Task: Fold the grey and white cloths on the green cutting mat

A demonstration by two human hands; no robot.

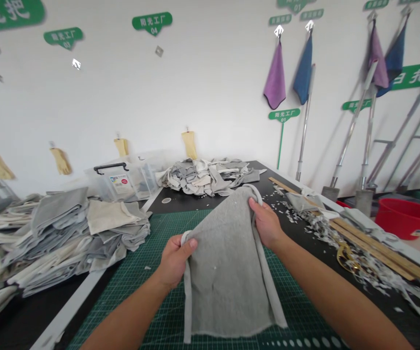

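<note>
A grey piece of fabric [228, 272] with pale bound strips along both sides hangs between my hands over a green cutting mat [122, 277]. My left hand [175, 260] pinches its left edge near the upper corner, thumb on top. Higher up, my right hand [266, 223] grips the other upper corner, where the pale edging curls over. The upper edge slants up toward the right. The fabric's lower edge hangs close to the mat; whether it touches I cannot tell.
Stacked grey and cream cloths [60, 228] lie left, before a clear plastic box [122, 180]. A heap of fabric scraps [210, 175] sits at the back. To the right are wooden rulers [377, 250], gold-handled scissors [344, 257], shredded trimmings and a red basin [409, 216].
</note>
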